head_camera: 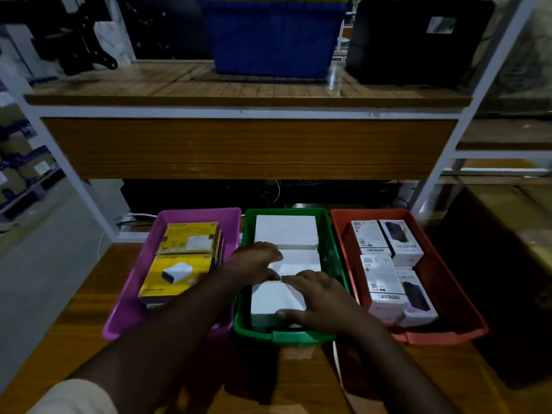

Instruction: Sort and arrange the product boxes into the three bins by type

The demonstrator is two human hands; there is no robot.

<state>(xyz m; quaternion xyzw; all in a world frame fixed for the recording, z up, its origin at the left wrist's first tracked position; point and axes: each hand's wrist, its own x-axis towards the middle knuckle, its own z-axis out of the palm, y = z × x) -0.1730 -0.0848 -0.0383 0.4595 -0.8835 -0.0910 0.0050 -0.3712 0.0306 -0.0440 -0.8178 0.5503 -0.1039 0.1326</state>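
Three bins stand side by side on the wooden table. The purple bin (125,309) at left holds yellow product boxes (176,274). The green bin (298,337) in the middle holds plain white boxes (286,231) in a row. The red bin (466,312) at right holds several white and black printed boxes (385,276). My left hand (257,261) lies flat on the middle white box with fingers spread. My right hand (316,300) presses on the nearest white box (274,297), thumb at its front edge. Neither hand grips a box.
A wooden shelf (248,147) on a white metal frame overhangs the bins' far side. On top of it sit a blue crate (271,40) and a black case (418,40). A dark box (507,279) stands right of the red bin.
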